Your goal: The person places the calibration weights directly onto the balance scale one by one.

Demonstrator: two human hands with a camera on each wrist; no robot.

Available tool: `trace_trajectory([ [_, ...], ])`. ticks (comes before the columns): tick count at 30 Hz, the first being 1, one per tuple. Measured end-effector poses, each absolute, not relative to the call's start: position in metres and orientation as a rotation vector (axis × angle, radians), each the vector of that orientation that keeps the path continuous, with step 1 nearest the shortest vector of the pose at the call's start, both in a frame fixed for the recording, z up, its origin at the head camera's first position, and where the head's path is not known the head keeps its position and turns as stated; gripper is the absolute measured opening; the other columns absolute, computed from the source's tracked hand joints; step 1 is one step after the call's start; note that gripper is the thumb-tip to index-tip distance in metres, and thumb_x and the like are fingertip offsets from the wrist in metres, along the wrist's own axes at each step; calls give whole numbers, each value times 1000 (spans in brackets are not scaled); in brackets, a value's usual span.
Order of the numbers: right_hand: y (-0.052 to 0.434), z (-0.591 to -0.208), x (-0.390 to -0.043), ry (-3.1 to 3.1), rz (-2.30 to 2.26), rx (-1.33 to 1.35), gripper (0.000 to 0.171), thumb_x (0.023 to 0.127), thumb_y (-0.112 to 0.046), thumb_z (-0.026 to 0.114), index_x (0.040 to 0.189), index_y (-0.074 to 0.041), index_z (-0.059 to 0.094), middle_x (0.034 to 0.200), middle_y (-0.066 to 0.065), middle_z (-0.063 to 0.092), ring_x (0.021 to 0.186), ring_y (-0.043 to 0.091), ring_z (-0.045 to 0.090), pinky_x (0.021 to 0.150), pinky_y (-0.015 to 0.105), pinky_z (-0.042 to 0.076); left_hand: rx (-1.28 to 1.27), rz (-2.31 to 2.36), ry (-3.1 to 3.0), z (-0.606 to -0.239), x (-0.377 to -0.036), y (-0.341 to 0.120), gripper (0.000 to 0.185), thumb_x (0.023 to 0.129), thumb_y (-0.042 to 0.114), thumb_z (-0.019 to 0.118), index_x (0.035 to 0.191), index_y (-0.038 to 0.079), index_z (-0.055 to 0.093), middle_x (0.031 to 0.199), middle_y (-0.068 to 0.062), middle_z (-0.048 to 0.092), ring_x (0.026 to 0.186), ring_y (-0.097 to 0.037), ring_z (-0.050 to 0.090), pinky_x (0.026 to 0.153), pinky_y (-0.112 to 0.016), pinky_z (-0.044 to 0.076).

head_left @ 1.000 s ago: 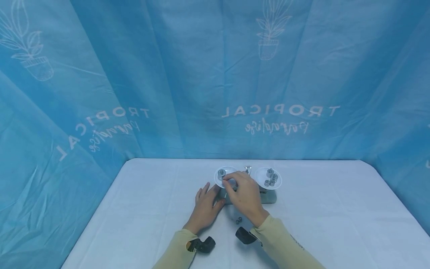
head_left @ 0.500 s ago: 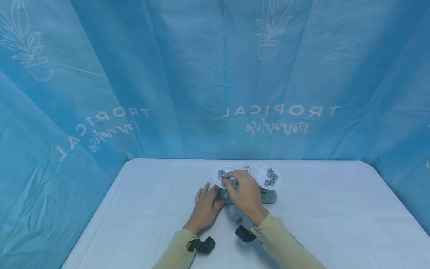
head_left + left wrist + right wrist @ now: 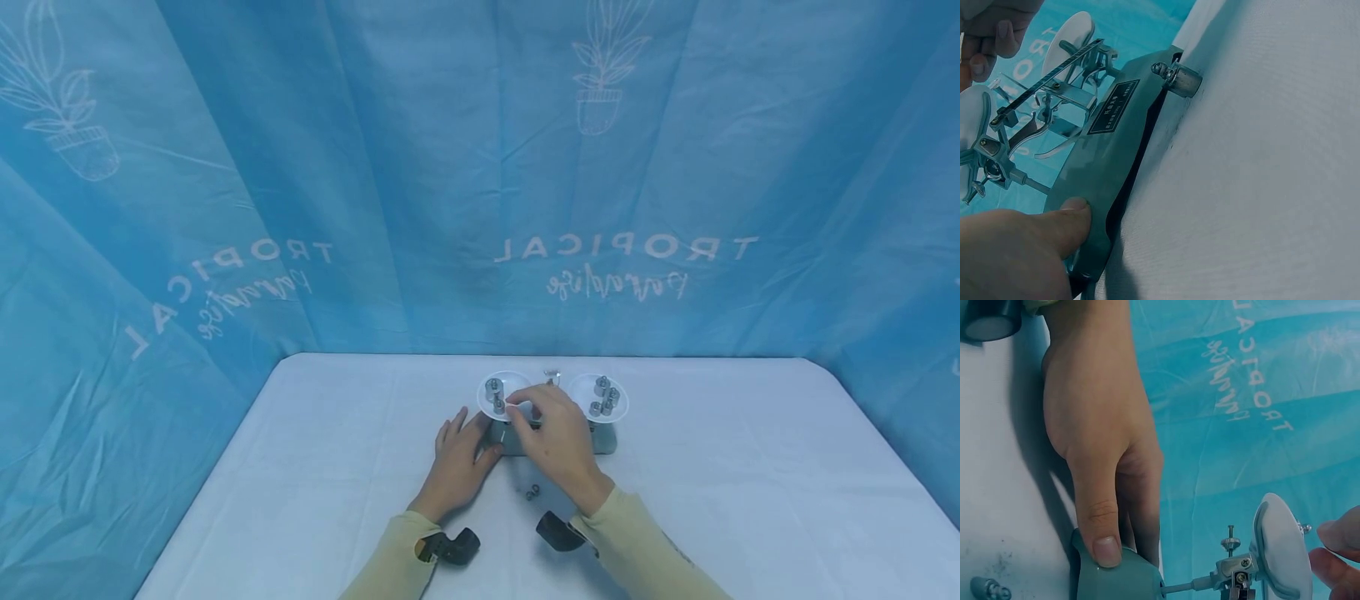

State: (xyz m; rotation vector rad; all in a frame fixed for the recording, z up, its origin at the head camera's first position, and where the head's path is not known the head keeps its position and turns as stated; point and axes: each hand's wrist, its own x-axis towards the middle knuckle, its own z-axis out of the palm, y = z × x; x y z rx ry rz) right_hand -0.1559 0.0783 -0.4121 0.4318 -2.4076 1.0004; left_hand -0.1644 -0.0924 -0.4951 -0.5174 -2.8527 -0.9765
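A balance scale with a grey-green base and two white pans stands on the table. On its left pan are a larger metal weight and a small weight. My right hand hovers beside that small weight; in the right wrist view its fingertips are apart, off the weight. My left hand holds the left end of the base, thumb on the front and fingers on the other side. Several weights stand on the right pan.
Small metal weights lie on the white cloth in front of the base, between my forearms. The white table ends at a blue printed curtain. Black wrist cameras sit on both sleeves.
My right hand has let go of the small weight on the left pan and drawn back a little to the right. The left hand has stayed in place.
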Motion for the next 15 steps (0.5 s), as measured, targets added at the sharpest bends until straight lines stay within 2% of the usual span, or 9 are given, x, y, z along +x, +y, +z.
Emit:
trace_trajectory([
  [5, 82, -415, -152, -2402, 1014, 437, 8, 88, -12, 78, 95, -13, 75, 92, -2, 71, 76, 10, 61, 67, 28, 56, -526, -977, -2846, -496, -165, -93, 59, 103, 35, 56, 153, 8, 42, 155, -10, 45, 149, -41, 22, 120, -65, 11],
  [15, 90, -420, -143, -2381, 1073, 471, 14, 86, -8, 80, 98, -13, 76, 79, -9, 61, 68, 5, 50, 59, 23, 46, -534, -972, -2848, -496, -165, -93, 59, 103, 34, 56, 153, 8, 41, 155, -11, 44, 149, -41, 23, 120, -65, 11],
])
